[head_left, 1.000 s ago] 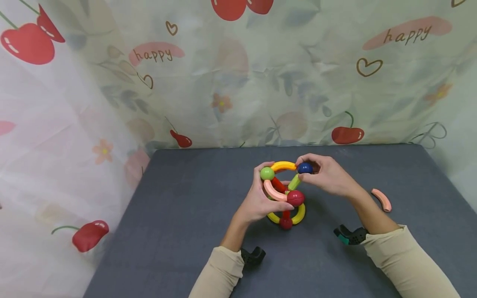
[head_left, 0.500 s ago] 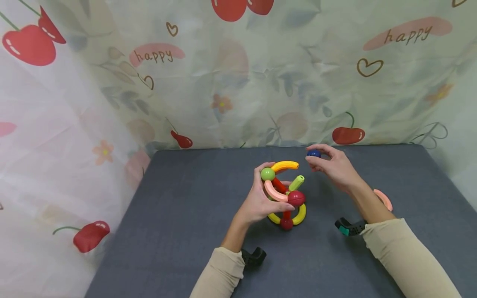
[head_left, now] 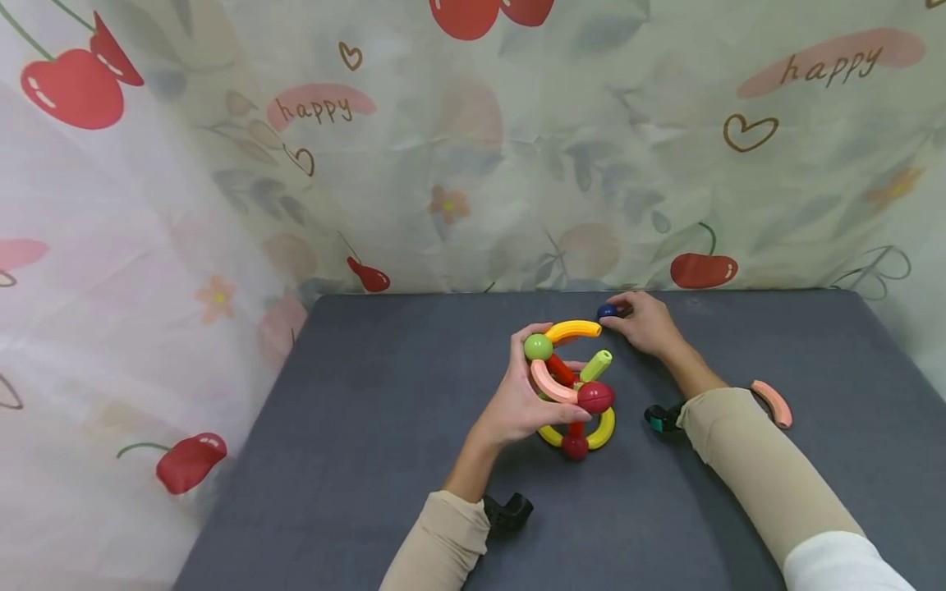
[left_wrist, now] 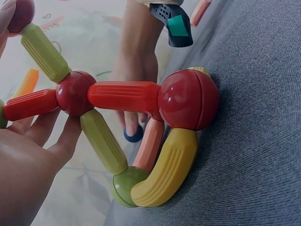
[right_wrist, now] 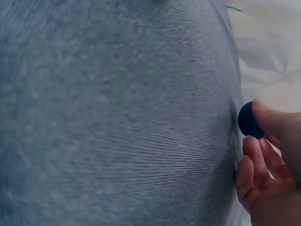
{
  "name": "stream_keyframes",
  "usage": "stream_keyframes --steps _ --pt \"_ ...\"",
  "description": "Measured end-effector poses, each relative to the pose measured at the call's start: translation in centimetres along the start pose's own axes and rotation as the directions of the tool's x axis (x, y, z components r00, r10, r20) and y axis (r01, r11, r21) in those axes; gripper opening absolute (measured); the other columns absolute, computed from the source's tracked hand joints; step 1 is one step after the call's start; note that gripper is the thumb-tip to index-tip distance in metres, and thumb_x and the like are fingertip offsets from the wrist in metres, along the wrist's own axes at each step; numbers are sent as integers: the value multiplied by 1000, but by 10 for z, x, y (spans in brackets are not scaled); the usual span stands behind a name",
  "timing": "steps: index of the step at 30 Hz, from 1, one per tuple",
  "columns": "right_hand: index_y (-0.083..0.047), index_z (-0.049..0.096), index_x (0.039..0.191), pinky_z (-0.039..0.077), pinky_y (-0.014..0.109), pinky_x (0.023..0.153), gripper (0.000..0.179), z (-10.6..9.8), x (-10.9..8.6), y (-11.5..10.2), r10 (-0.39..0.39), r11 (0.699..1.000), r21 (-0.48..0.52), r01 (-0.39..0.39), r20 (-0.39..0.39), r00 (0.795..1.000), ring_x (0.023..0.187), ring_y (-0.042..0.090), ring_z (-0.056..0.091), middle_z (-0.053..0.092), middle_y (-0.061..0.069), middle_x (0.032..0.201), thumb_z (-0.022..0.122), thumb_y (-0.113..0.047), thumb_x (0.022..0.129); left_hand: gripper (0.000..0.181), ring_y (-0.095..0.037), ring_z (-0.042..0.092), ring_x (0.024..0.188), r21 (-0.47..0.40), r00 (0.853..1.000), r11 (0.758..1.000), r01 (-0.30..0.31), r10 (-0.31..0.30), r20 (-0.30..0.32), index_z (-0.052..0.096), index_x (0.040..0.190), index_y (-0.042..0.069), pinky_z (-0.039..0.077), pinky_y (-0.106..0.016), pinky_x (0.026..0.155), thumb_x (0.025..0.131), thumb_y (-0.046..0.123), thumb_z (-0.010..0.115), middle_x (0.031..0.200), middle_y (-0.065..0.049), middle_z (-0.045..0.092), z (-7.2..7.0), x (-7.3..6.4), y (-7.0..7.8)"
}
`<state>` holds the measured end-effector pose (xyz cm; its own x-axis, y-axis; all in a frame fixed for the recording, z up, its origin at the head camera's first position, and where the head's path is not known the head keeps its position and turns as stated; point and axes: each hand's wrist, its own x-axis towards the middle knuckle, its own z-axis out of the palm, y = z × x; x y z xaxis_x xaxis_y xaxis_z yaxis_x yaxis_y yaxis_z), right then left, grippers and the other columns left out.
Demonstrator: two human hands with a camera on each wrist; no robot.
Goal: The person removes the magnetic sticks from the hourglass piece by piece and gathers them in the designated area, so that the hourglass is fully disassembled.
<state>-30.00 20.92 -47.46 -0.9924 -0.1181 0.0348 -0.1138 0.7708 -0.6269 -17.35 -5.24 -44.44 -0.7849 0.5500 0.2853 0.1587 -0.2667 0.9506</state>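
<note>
In the head view my left hand (head_left: 521, 402) grips a structure of coloured rods and balls that stands on the table. A green ball (head_left: 538, 347), a pink curved rod (head_left: 553, 384) and a dark red ball (head_left: 595, 398) lie along its near side. An orange curved rod (head_left: 573, 330) and a light green rod (head_left: 595, 366) end free on the right. Low down, a yellow curved rod (left_wrist: 167, 172) joins a red ball (left_wrist: 188, 100) in the left wrist view. My right hand (head_left: 645, 324) pinches a blue ball (head_left: 607, 312) behind the structure; the right wrist view shows thumb and fingers on it.
A loose pink curved rod (head_left: 772, 404) lies on the dark grey table (head_left: 384, 427), right of the right forearm. Behind the table hangs a patterned curtain (head_left: 510, 164) that meets its back edge. Each wrist wears a black camera mount (head_left: 510, 512).
My right hand has drawn the blue ball off the ends of the orange and light green rods and carried it back toward the table's far edge. The left hand keeps its grip.
</note>
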Motion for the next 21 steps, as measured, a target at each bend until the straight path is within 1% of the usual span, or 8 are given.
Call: stream_keyframes --steps 5,8,11,14,17,21 --pt "2 57 138 48 56 104 50 2 2 4 9 1000 -7 -9 14 1000 118 42 59 58 26 132 67 -28 100 102 -30 58 136 -4 1000 1000 5 -5 -3 14 151 30 57 -30 98 81 21 87 156 -7 39 0 0 -1" --pt "2 55 140 48 57 103 54 -5 -7 -4 -10 1000 9 10 -13 1000 118 42 58 57 26 134 64 -34 102 102 -30 58 136 3 1000 1000 6 -6 3 13 151 29 57 -31 98 81 19 87 156 -8 40 1 1 -2" --pt "-2 56 140 52 55 97 55 -20 -23 -27 -56 996 64 58 -42 998 114 38 61 59 22 133 58 -43 103 102 -29 59 135 5 1000 1000 1 -1 -2 13 151 29 58 -32 98 81 17 87 154 -10 42 0 1 -2" --pt "-8 59 137 54 48 90 52 -37 -43 -57 -117 985 118 122 -48 992 106 32 62 64 16 128 54 -48 104 103 -31 60 134 -1 1000 1000 -10 10 -6 14 151 29 58 -32 97 81 17 87 149 -13 46 0 2 -1" --pt "-12 63 133 53 40 85 46 -50 -64 -80 -185 974 131 186 -20 983 100 26 63 69 10 120 54 -46 104 104 -33 59 134 -7 1000 1000 -24 24 0 13 151 28 58 -32 97 80 18 88 149 -13 45 -1 3 -1" --pt "-14 67 132 54 31 79 38 -57 -85 -96 -267 957 121 262 26 963 93 21 65 71 5 112 60 -38 104 102 -35 58 134 -13 999 999 -31 31 12 12 152 25 58 -32 97 81 17 86 153 -12 42 1 4 -3"
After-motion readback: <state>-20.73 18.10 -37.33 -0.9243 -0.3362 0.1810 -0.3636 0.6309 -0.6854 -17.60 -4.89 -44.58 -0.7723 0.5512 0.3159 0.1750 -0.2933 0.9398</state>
